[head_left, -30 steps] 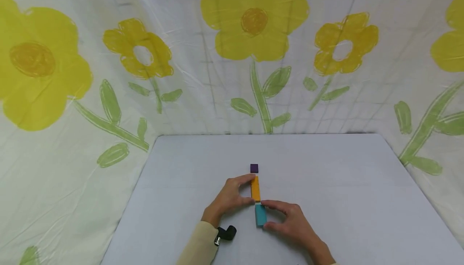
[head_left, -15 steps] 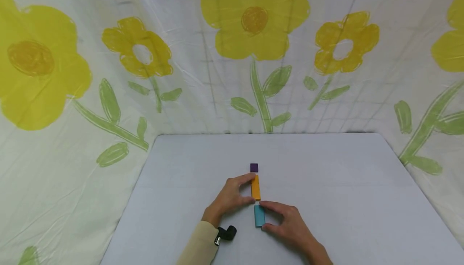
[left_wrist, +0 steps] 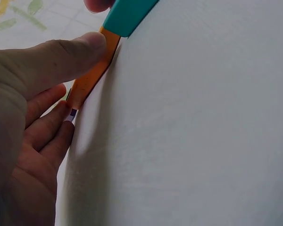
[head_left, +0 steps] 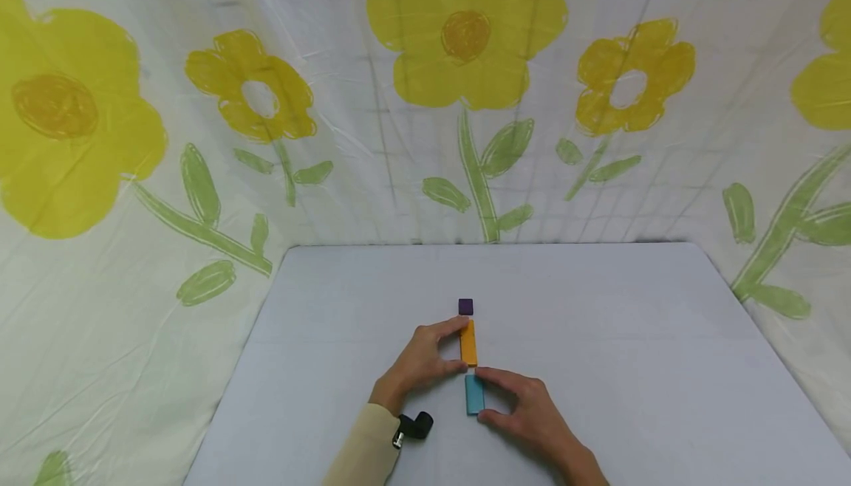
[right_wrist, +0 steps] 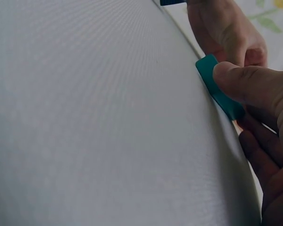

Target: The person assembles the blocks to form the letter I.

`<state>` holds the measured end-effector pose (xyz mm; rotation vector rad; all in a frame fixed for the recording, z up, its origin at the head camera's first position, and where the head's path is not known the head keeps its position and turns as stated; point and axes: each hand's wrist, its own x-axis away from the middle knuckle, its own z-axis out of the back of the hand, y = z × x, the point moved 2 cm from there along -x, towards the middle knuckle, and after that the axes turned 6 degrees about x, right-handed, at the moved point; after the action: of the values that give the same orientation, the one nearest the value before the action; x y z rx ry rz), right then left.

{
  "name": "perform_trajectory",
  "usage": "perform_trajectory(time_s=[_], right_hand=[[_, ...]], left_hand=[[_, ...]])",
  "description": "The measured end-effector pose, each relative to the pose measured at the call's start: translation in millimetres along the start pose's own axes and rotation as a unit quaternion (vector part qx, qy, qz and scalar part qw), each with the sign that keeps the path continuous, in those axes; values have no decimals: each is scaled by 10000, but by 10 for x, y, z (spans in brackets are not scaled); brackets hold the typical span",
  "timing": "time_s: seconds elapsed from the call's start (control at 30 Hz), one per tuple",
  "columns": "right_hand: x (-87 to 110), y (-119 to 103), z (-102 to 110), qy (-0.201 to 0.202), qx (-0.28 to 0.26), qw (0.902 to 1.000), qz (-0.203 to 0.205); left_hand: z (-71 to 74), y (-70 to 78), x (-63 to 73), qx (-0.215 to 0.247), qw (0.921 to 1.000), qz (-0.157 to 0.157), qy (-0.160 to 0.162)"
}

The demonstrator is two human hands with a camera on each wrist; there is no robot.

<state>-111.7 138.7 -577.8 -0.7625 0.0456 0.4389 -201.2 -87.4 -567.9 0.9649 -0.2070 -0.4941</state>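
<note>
An orange rectangular block lies lengthwise on the white table, held at its two ends between the thumb and fingers of my left hand. My right hand pinches a teal block by its ends, just nearer to me than the orange one. In the head view a narrow gap shows between the two blocks. A small dark purple cube sits beyond the orange block, in the same line. The left wrist view shows my thumb over the orange block, with the teal block close behind.
The white tabletop spreads on both sides of the blocks. A cloth with yellow flowers hangs behind its far edge. On my left wrist sits a black camera mount.
My right hand has shifted the teal block slightly left, bringing it more in line with the orange block. My left hand keeps its place on the orange block.
</note>
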Motion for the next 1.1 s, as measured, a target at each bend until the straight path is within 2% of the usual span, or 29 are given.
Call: perform_trajectory(time_s=[0.3,0.63,0.83,1.1], right_hand=[[-8,14,-25,21,-57,10000,-53],[3,14,-22,87,-59,9999,-127],[35,10,-12,230,93,9995,-169],[116,3,9,521,324,9981,-64]], left_hand=[[3,-13,1,86,9999,79,-41],[11,-22,-10,62,9999,-50,-60],[28,-18,-16,13,10000,2,-43],[62,-8,-44,21,9999,-100,50]])
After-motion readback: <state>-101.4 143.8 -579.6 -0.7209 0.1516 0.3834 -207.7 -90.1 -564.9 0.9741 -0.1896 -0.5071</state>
